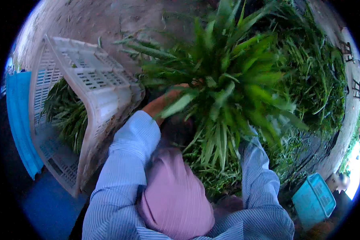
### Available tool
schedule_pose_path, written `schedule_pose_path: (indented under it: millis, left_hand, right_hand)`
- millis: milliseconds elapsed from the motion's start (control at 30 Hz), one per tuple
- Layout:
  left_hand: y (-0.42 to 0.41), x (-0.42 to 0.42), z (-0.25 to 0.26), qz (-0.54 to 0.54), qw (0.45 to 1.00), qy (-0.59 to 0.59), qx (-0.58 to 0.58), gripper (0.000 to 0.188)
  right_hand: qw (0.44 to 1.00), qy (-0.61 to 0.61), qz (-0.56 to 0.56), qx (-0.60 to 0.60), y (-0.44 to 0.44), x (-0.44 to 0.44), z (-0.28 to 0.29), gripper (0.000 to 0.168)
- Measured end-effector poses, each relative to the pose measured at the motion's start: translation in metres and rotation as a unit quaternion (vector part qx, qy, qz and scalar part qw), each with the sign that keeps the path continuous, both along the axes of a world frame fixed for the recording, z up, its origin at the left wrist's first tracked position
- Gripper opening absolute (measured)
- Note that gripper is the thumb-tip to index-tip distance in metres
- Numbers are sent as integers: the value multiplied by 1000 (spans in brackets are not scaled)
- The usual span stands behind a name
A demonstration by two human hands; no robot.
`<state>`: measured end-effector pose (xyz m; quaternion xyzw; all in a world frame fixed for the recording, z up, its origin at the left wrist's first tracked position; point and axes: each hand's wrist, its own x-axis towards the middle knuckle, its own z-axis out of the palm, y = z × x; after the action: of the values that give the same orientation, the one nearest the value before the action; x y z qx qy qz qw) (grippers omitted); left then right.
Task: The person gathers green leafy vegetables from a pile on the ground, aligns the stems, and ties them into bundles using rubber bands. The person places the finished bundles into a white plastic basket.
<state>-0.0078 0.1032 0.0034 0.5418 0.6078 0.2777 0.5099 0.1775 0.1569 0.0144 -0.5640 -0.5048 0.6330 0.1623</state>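
A large bunch of long-leaved greens [225,81] fans out in front of me, its leaves blurred. My left hand [180,89] reaches into the bunch from the left and grips it near the middle; leaves cover most of the fingers. On the right, my striped sleeve [256,162] runs up under the hanging leaves. They hide my right hand, so its hold cannot be seen. Below the bunch lie loose cut greens [213,178]. To the left, a white slotted plastic crate [108,102] rests on its side, with more greens [67,114] inside.
A broad heap of greens [312,78] covers the ground at the right. Bare ground [144,18] stretches beyond the crate. A turquoise plastic basket [313,201] stands at the lower right. Blue plastic-looking material [21,120] borders the crate's far left side.
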Motion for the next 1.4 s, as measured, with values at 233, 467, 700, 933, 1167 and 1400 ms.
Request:
schedule_pose_path:
  millis: [233, 467, 700, 933, 1167, 1400]
  left_hand:
    - [-4, 6, 5, 9, 1000, -5, -15, 29]
    - [7, 23, 62, -5, 996, -80, 26, 28]
    - [-2, 56, 41, 53, 932, -245, -260, 27]
    - [-36, 58, 2, 154, 674, -572, -442, 30]
    - [-37, 75, 30, 219, 647, -587, -435, 31]
    - [-43, 75, 20, 224, 609, -655, -387, 43]
  right_hand:
    - [1000, -2, -13, -23, -8, 5, 3, 43]
    - [998, -14, -29, -54, -6, 21, 5, 45]
    - [990, -27, 23, -137, -25, 17, -18, 47]
    - [959, -67, 69, -268, -22, 17, 3, 73]
    - [965, 29, -63, -255, -38, 50, 11, 67]
    - [968, 57, -244, 22, -98, 58, 30, 35]
